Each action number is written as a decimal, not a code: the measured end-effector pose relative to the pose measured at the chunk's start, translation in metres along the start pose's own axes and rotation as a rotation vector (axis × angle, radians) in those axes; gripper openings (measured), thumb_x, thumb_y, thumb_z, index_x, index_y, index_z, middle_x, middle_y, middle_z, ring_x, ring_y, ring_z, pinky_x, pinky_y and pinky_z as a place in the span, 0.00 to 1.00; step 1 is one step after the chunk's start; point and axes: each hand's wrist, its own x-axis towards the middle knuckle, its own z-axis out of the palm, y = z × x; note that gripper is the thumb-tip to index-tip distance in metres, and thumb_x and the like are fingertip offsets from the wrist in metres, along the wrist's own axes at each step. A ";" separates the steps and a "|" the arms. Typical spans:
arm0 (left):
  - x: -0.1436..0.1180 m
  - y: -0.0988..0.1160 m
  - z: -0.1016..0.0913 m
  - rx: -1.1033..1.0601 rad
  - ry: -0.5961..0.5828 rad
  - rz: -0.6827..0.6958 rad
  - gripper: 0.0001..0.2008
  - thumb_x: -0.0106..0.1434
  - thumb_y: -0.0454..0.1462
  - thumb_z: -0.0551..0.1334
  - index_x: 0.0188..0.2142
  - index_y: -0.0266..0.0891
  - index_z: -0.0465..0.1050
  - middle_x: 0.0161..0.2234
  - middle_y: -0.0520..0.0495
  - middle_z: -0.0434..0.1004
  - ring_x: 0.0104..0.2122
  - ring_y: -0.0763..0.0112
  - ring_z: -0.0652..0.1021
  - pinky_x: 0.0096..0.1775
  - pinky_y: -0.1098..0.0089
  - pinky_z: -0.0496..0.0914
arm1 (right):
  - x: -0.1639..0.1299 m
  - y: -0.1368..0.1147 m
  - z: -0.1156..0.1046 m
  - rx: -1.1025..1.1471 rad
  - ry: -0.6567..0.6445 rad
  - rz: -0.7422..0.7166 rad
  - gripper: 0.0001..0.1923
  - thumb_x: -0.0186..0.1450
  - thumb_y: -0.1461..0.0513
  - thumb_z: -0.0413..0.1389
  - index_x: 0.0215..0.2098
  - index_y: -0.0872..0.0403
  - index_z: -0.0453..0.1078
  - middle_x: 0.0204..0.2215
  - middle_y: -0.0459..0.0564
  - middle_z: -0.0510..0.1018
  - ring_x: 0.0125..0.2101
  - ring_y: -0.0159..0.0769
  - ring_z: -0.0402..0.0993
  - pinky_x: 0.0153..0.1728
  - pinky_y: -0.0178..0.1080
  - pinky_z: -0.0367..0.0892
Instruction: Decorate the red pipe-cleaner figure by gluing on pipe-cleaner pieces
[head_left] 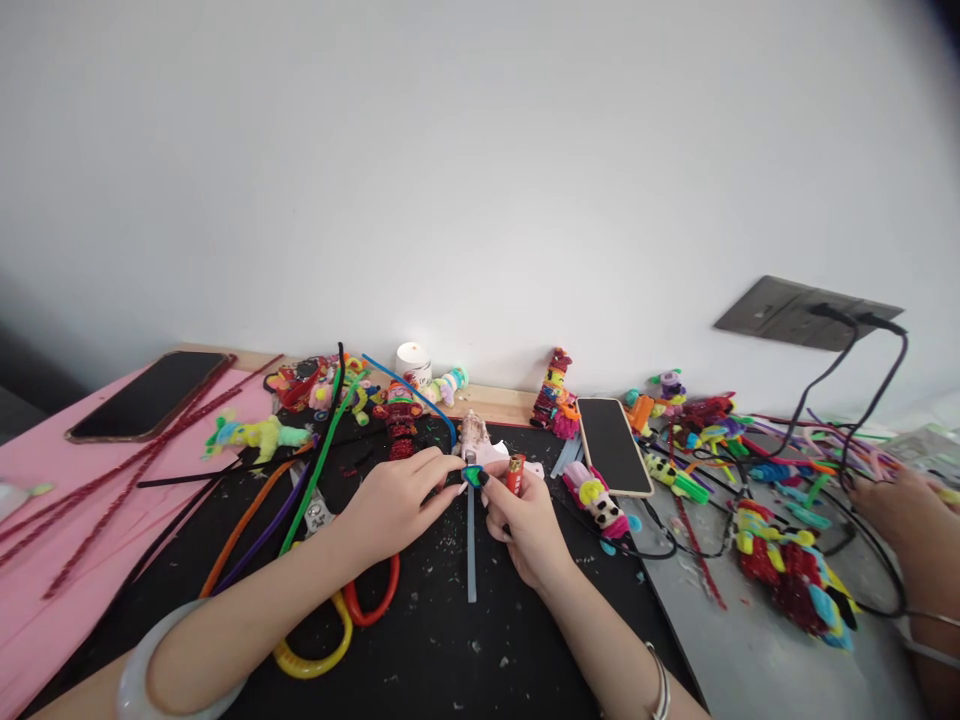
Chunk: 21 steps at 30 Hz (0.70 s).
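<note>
Between the fingertips of both hands is a small fuzzy blue-and-green piece point(472, 476). My left hand point(401, 500) pinches its left side. My right hand point(534, 530) pinches the right side, and a small red cylinder with pale markings, like a lighter point(515, 473), rests in its fingers. Just beyond the fingertips lies a pale glue gun point(474, 436), partly hidden. A translucent glue stick point(471, 560) runs from under the hands toward me on the black mat point(427, 660). Scissors with red and yellow handles point(321, 655) lie partly under my left forearm.
Pipe cleaners point(315, 490) and a dark phone point(150, 396) lie to the left. Fuzzy figures point(553, 395) stand along the wall. A white-edged phone point(616, 448), more figures point(795, 575) and black cables point(889, 385) are right. Another person's hand point(896, 510) reaches in there.
</note>
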 end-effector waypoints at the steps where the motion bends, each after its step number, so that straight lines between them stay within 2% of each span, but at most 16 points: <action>1: 0.000 0.000 0.000 0.005 0.001 0.004 0.10 0.68 0.38 0.53 0.46 0.40 0.69 0.32 0.49 0.72 0.28 0.73 0.74 0.31 0.73 0.65 | 0.000 0.000 0.000 -0.005 -0.003 0.001 0.13 0.55 0.57 0.63 0.31 0.56 0.66 0.16 0.37 0.66 0.11 0.18 0.47 0.11 0.27 0.42; 12: -0.001 -0.001 0.000 0.027 0.018 0.007 0.10 0.68 0.38 0.54 0.45 0.39 0.69 0.32 0.49 0.74 0.28 0.73 0.75 0.31 0.73 0.65 | 0.000 0.002 -0.001 -0.036 0.004 0.005 0.14 0.54 0.56 0.64 0.31 0.57 0.68 0.16 0.37 0.65 0.11 0.18 0.48 0.11 0.27 0.42; 21: 0.000 -0.002 0.001 0.066 0.009 0.031 0.10 0.68 0.38 0.53 0.44 0.39 0.70 0.33 0.48 0.76 0.30 0.72 0.76 0.33 0.73 0.67 | 0.002 0.006 -0.004 -0.190 0.052 -0.048 0.15 0.56 0.52 0.61 0.28 0.55 0.67 0.15 0.39 0.66 0.11 0.21 0.50 0.11 0.29 0.44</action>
